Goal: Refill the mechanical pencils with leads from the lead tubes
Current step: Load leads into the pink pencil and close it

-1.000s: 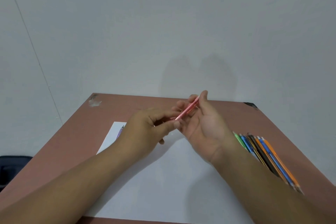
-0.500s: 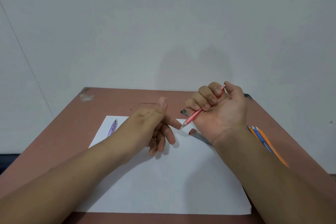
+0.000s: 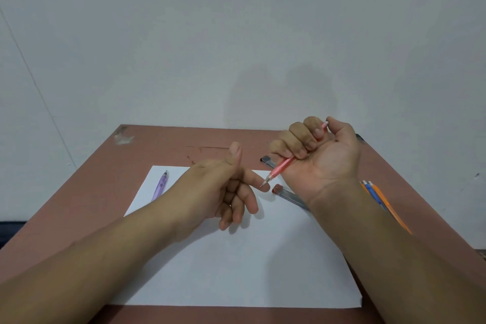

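Two bare hands meet above a white sheet of paper (image 3: 236,265) lying on a reddish-brown table (image 3: 79,192). Right hand (image 3: 319,158): palm turned up, fingers curled in a fist round a pink mechanical pencil (image 3: 282,167), with the thumb resting on its far, cap end. The pencil slants down and to the left, its metal tip pointing at the left hand. Left hand (image 3: 223,187): thumb raised, forefinger stretched to the right so that its tip lies at the pencil tip; whether the two touch cannot be told. The remaining fingers hang loosely bent and hold nothing. Two clear lead tubes lie near the right wrist: one with a dark cap (image 3: 268,160) at the far edge of the paper, partly hidden behind the pink pencil, and one with a red cap (image 3: 288,193) on the paper, running under the right forearm. A purple mechanical pencil (image 3: 160,186) lies on the left part of the sheet. To the right of the right forearm, orange and blue pencils (image 3: 378,198) lie side by side on the table, largely hidden by the arm. A pale wall (image 3: 236,34) stands behind the table.
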`<state>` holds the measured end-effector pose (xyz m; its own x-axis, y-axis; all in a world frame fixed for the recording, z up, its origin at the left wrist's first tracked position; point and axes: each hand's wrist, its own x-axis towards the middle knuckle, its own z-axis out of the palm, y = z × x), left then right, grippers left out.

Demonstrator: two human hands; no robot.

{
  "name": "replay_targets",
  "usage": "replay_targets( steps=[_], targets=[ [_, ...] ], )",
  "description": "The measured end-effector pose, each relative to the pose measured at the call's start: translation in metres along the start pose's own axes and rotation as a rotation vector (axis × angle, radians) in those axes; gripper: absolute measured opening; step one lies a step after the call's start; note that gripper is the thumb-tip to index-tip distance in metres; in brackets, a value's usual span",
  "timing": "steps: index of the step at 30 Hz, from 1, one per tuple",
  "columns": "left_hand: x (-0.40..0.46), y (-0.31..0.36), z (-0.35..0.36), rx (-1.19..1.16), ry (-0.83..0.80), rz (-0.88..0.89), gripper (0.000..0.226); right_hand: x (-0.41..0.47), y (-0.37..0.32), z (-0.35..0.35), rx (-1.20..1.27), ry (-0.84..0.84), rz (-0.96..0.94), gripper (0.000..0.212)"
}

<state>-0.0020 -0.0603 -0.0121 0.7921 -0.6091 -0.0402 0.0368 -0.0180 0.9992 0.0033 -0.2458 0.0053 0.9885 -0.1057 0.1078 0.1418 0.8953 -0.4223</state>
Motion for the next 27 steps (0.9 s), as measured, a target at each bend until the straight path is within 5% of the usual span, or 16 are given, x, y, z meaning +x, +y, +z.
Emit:
replay_targets(
  steps=[19,27],
  targets=[
    [0.0029,-0.0044,0.0022,-0.037,-0.064,0.019,0.072,0.0002,-0.0017,-0.0021,-0.005,-0.005,0.021,0.036],
    [-0.0002,-0.0080,-0.0010,0.026,-0.102,0.069,0.027,-0.0032,-0.0045,-0.0003,0.025,0.009,0.016,0.038]
  ],
)
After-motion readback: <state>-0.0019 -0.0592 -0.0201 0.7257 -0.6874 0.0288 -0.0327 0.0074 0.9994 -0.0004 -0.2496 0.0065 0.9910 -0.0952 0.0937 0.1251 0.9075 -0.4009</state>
